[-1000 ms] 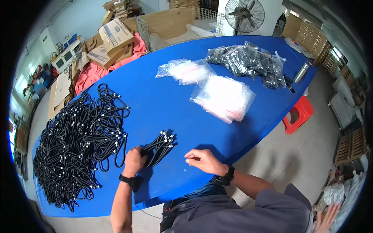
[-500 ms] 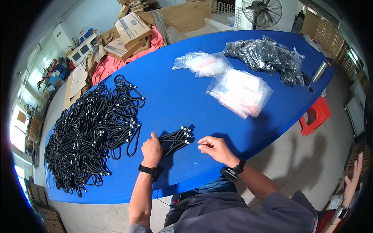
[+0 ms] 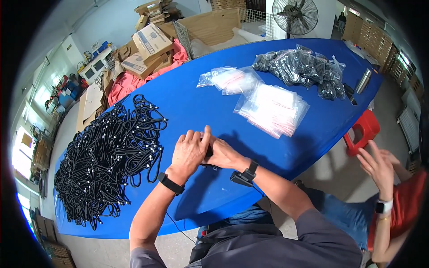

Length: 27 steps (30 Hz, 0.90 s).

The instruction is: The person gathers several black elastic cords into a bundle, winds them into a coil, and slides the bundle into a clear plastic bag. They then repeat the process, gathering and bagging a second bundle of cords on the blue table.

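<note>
My left hand [image 3: 190, 149] and my right hand [image 3: 222, 154] are together over the near middle of the blue table. Between them they close on a small bundle of black elastic cords [image 3: 208, 152]. Most of the bundle is hidden, with only a dark bit showing between the hands and some cord ends below the right one. The left fingers lie side by side across the top, the thumb up against the right hand. To the left spreads a big heap of black cord loops [image 3: 105, 156] with small whitish end pieces.
On the blue table [image 3: 187, 107] lie clear plastic bags [image 3: 275, 109] and filled bags of black items [image 3: 304, 67]. A steel flask [image 3: 364, 80] stands at the far right. Beyond the right edge are a red stool [image 3: 364, 131] and another person's hands [image 3: 380, 172]. Cartons [image 3: 152, 42] are piled behind.
My hands have come together over the cord bundle, which showed between them before. The right hand moved left onto it. The other person has come further into view at the right.
</note>
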### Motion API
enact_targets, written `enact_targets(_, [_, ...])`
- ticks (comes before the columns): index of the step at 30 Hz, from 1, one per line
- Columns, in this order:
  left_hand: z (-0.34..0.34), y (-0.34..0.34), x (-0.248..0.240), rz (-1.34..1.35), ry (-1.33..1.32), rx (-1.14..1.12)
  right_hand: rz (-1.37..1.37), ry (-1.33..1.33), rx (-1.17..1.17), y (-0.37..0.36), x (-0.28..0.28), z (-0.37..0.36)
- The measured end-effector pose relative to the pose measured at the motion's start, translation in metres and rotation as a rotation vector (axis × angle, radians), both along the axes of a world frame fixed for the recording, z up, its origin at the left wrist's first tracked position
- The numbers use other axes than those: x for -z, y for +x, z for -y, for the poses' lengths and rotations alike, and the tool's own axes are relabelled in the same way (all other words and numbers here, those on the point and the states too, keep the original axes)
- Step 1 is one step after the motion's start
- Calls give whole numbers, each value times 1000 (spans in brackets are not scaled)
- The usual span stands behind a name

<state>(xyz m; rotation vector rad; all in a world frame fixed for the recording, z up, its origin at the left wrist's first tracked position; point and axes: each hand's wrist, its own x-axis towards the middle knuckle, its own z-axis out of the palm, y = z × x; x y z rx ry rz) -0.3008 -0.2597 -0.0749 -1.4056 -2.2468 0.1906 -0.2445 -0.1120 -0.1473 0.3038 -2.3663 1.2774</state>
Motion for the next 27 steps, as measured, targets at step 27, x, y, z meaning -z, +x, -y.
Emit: enact_targets(27, [-20, 8, 92, 1168, 1307, 128, -113, -132, 271, -3, 22, 8])
